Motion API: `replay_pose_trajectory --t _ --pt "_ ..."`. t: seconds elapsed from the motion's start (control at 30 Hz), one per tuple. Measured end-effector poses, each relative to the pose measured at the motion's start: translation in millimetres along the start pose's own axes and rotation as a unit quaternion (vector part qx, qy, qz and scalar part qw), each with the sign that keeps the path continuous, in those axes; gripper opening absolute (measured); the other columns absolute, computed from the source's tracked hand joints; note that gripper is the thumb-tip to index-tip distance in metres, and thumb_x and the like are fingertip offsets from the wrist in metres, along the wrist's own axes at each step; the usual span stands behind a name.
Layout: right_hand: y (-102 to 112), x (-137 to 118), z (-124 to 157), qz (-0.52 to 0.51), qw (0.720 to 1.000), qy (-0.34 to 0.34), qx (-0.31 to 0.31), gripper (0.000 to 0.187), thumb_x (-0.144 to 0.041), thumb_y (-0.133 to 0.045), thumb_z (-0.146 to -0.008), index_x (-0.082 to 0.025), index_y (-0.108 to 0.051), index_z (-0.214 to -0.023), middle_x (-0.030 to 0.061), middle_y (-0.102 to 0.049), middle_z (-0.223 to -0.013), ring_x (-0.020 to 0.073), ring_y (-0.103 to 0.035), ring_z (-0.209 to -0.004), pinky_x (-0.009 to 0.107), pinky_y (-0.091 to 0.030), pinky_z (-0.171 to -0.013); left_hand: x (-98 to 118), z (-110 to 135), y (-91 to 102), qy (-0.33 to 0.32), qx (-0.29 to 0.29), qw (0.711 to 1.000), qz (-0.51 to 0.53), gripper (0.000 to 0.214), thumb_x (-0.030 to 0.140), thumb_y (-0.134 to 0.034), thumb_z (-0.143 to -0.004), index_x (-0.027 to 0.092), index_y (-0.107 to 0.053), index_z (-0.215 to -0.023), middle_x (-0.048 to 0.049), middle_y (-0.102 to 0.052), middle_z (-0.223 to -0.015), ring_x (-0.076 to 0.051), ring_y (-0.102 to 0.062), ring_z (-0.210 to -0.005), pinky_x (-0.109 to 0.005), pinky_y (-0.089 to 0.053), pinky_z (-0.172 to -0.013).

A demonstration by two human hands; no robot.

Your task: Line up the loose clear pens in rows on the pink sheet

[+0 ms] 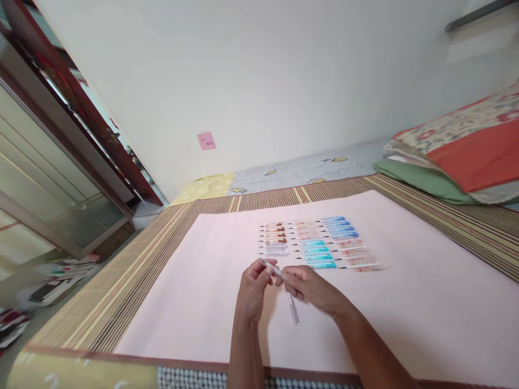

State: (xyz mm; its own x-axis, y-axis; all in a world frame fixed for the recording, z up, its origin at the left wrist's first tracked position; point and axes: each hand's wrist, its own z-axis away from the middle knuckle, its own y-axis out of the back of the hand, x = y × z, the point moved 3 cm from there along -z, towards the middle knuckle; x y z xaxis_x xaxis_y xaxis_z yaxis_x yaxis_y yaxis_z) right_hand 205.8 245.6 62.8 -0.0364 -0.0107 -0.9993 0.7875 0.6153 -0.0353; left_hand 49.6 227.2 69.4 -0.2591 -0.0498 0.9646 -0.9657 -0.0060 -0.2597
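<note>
Left hand: left hand (252, 288) is raised just above the pink sheet (194, 302), fingers curled around the upper end of a clear pen (271, 266), pinching it between thumb and fingertips.
Right hand: right hand (308, 287) sits just beside the left one, fingers bent and closed on a second clear piece, the pen cap or barrel (292, 309), which hangs out below the fingers.
Pen position: both pieces are held in front of the person, above the near middle of the pink sheet, just short of the rows of pens.
Pen axis: the clear pen in the left hand runs from upper left to lower right, its thin tip pointing up and left, away from the right hand.
Lower piece axis: the piece in the right hand runs nearly straight toward the person, free end pointing down at the near edge of the sheet.
Join: whether the two pieces touch under the fingers cannot be told.
Rows of pens: laid pens (320, 243) lie in tidy columns beyond the hands, long axes running left to right; brown-topped ones at left, blue and teal ones in the middle and right.
Sheet edges: the pink sheet lies on a striped mat (121, 281), which shows as a border at left and far side.
Open room: bare pink sheet spreads left of the hands, right of the rows, and between hands and near edge.
Surroundings: folded bedding (466, 151) is piled at far right, well apart; a pink note (206, 141) sticks on the wall.
</note>
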Motion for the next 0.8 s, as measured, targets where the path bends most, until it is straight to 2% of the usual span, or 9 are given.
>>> replay_pose_trajectory --t 0.1,0.2,0.27,0.37,0.47,0.57,0.67,0.73,0.8 --pt "1.5 -0.8 -2.4 0.041 0.999 0.021 0.024 0.037 -0.053 -0.057 -0.091 -0.018 -0.067 -0.087 -0.0069 -0.035 -0.060 0.0098 -0.029 -0.058 0.027 -0.022 -0.055 -2.9 -3.1 -0.6 -0.024 0.054 0.998 -0.021 0.029 0.041 -0.082 -0.073 0.015 -0.070 -0.081 -0.0013 -0.063 -0.073 -0.011 -0.051 -0.066 -0.025 -0.039 -0.066" --pt "0.5 -1.1 -3.8 0.092 0.994 0.046 0.046 0.031 -0.046 -0.056 -0.092 -0.018 -0.067 -0.086 -0.0057 -0.037 -0.064 0.0110 -0.031 -0.062 0.028 -0.023 -0.059 -8.5 -5.3 -1.1 -0.021 0.119 0.992 -0.047 0.042 0.045 -0.083 -0.070 0.018 -0.053 -0.062 0.0017 -0.058 -0.060 -0.009 -0.046 -0.057 -0.024 -0.037 -0.059" --pt "-0.1 -0.8 -4.0 0.118 0.989 0.057 0.066 0.029 -0.042 -0.056 -0.092 -0.018 -0.066 -0.080 -0.0052 -0.038 -0.065 0.0115 -0.033 -0.064 0.028 -0.024 -0.060 -11.1 -5.6 -1.5 -0.004 0.141 0.988 -0.068 0.048 0.051 -0.081 -0.071 0.019 -0.047 -0.061 0.0030 -0.055 -0.054 -0.009 -0.044 -0.052 -0.024 -0.034 -0.056" --pt "1.1 0.3 -3.7 0.131 0.987 0.057 0.079 0.029 -0.041 -0.055 -0.092 -0.018 -0.068 -0.080 -0.0044 -0.043 -0.066 0.0123 -0.036 -0.066 0.029 -0.026 -0.062 -10.2 -4.3 -2.3 0.021 0.118 0.992 -0.041 0.044 0.059 -0.073 -0.077 0.017 -0.062 -0.083 0.0020 -0.057 -0.060 -0.010 -0.049 -0.055 -0.024 -0.034 -0.055" --pt "4.6 1.3 -3.9 0.132 0.986 0.056 0.081 0.027 -0.040 -0.055 -0.092 -0.018 -0.069 -0.083 -0.0039 -0.047 -0.067 0.0126 -0.038 -0.067 0.028 -0.028 -0.063 -6.3 -2.4 -2.9 0.028 0.059 0.998 -0.003 0.048 0.050 -0.074 -0.078 0.015 -0.068 -0.110 0.0012 -0.059 -0.068 -0.010 -0.053 -0.062 -0.023 -0.037 -0.058" --pt "7.0 2.0 -4.6 0.136 0.985 0.059 0.088 0.027 -0.040 -0.057 -0.091 -0.019 -0.063 -0.074 -0.0048 -0.044 -0.065 0.0121 -0.037 -0.065 0.028 -0.027 -0.062 -6.9 -3.4 -2.3 0.020 0.049 0.999 -0.001 0.037 0.043 -0.080 -0.073 0.015 -0.069 -0.094 0.0020 -0.058 -0.063 -0.009 -0.050 -0.057 -0.022 -0.036 -0.058" --pt "5.6 1.3 -4.4 0.130 0.986 0.054 0.084 0.031 -0.042 -0.057 -0.091 -0.020 -0.055 -0.069 -0.0055 -0.041 -0.063 0.0116 -0.036 -0.064 0.028 -0.026 -0.060 -11.9 -6.6 -1.0 0.010 0.104 0.994 -0.010 0.045 0.049 -0.082 -0.070 0.018 -0.051 -0.064 0.0054 -0.049 -0.050 -0.006 -0.039 -0.046 -0.022 -0.029 -0.050" --pt "4.4 -0.4 -3.4 0.126 0.988 0.053 0.079 0.033 -0.045 -0.058 -0.090 -0.020 -0.055 -0.069 -0.0054 -0.041 -0.063 0.0117 -0.036 -0.064 0.028 -0.027 -0.061 -13.8 -7.6 -1.6 0.020 0.129 0.991 -0.016 0.051 0.057 -0.080 -0.070 0.019 -0.047 -0.062 0.0066 -0.045 -0.047 -0.006 -0.036 -0.043 -0.022 -0.026 -0.047" --pt "4.6 -2.3 -2.2 0.126 0.987 0.060 0.081 0.033 -0.046 -0.059 -0.090 -0.019 -0.060 -0.071 -0.0045 -0.046 -0.066 0.0123 -0.039 -0.066 0.028 -0.029 -0.063 -12.6 -7.1 -3.9 0.034 0.115 0.993 0.000 0.048 0.063 -0.074 -0.074 0.017 -0.059 -0.076 0.0057 -0.048 -0.051 -0.007 -0.041 -0.044 -0.022 -0.028 -0.048"
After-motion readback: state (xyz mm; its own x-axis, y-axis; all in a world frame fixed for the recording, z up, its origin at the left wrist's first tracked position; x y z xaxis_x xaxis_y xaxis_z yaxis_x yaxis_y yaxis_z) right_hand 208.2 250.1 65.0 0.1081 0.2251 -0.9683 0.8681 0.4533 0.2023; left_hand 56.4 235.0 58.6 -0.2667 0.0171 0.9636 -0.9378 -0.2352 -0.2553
